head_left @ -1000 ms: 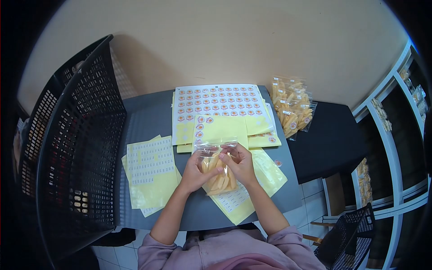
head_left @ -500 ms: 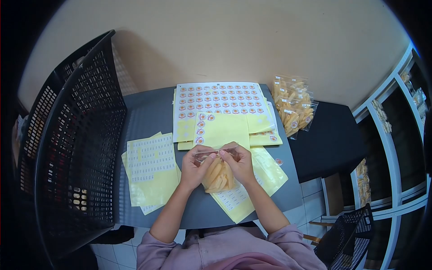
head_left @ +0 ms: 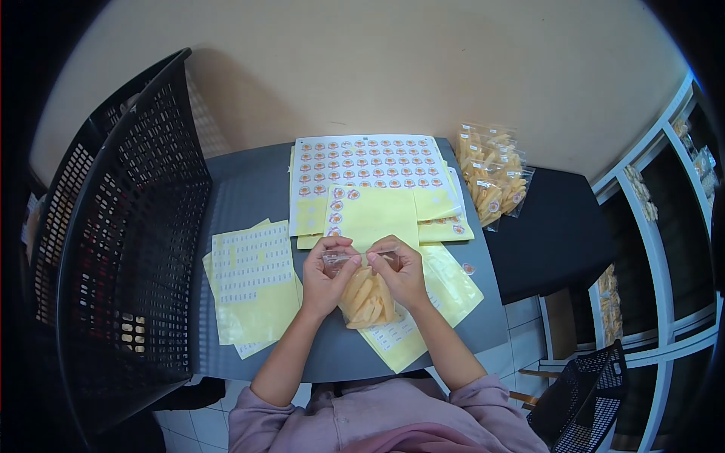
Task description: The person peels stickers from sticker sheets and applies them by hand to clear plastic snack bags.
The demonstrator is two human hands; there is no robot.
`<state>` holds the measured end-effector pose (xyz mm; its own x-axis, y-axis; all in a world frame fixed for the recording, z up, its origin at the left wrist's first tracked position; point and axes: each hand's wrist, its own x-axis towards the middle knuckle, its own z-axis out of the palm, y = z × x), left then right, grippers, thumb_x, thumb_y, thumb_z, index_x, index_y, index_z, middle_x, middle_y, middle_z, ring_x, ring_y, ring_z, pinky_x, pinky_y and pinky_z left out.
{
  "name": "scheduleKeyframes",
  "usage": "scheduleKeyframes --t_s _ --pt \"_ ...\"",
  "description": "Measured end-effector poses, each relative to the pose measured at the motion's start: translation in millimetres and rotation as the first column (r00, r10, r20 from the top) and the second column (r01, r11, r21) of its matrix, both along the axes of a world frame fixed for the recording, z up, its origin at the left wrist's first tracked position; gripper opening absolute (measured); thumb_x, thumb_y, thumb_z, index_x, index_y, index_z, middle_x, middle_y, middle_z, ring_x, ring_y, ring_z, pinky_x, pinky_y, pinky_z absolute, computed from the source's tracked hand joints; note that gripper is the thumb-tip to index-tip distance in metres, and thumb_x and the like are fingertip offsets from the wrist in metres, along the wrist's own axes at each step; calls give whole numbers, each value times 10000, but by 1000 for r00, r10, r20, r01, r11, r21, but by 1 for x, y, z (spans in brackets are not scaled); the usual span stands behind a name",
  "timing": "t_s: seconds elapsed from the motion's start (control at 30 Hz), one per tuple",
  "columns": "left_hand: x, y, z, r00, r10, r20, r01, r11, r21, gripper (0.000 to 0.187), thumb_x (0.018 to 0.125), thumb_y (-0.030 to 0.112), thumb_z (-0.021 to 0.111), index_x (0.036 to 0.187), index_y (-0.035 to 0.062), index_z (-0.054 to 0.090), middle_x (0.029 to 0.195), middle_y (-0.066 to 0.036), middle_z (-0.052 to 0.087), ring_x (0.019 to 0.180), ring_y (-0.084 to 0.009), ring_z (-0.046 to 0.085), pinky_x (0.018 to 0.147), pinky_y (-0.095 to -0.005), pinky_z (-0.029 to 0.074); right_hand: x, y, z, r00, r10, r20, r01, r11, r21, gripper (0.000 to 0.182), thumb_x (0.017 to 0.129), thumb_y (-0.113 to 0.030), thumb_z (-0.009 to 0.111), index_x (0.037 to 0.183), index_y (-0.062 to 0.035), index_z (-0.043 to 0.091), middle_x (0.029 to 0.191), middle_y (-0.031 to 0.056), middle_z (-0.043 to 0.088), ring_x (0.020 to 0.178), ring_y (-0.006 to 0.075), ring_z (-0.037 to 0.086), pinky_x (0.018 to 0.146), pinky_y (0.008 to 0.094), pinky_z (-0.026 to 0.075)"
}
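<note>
Between my hands is a clear plastic bag (head_left: 367, 299) filled with pale yellow stick-shaped snacks. My left hand (head_left: 329, 276) pinches its top edge on the left, thumb in front. On the right, the thumb and fingers of my right hand (head_left: 399, 273) grip the same top edge. The bag hangs tilted slightly over a yellow sheet of small printed labels (head_left: 393, 337). Just beyond my hands lies a yellow backing sheet (head_left: 380, 215) with a few round logo stickers left along its side and top.
A full sheet of round logo stickers (head_left: 368, 163) lies at the back. Label sheets (head_left: 257, 291) are at left, beside a tall black basket (head_left: 136, 226). Filled snack bags (head_left: 491, 174) are piled at back right, near a black-covered surface (head_left: 547, 234) and white shelving (head_left: 657, 264).
The hands have drawn slightly apart along the bag's top edge, the left one shifting a little left. The bag's body hangs slightly lower.
</note>
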<state>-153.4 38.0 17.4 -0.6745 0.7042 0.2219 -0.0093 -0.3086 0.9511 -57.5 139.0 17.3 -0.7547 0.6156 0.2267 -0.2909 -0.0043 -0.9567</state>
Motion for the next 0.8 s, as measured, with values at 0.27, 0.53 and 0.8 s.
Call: scheduleKeyframes --t_s 0.27,0.53,0.8 --pt "4 -2 2 992 70 -106 -69 998 12 275 740 -41 586 973 25 456 794 -27 546 730 -62 520 656 -191 433 1 -3 3 1000 -11 0 11 999 48 44 759 0 586 800 16 580 813 51 555 751 87 531 660 212 437" --pt "4 -4 1 987 79 -141 -75 997 31 297 724 -40 599 970 27 448 796 -32 548 743 -62 522 656 -188 430 1 -7 3 999 -18 -39 20 998 62 36 757 9 582 792 17 574 807 55 553 742 84 532 664 216 443" --pt "5 -4 4 992 69 -109 -67 997 23 355 716 -44 598 1025 19 433 783 -37 555 749 -71 531 675 -206 437 -1 -10 3 996 -63 -67 70 992 105 33 751 3 588 777 10 571 766 48 565 676 81 541 613 208 444"
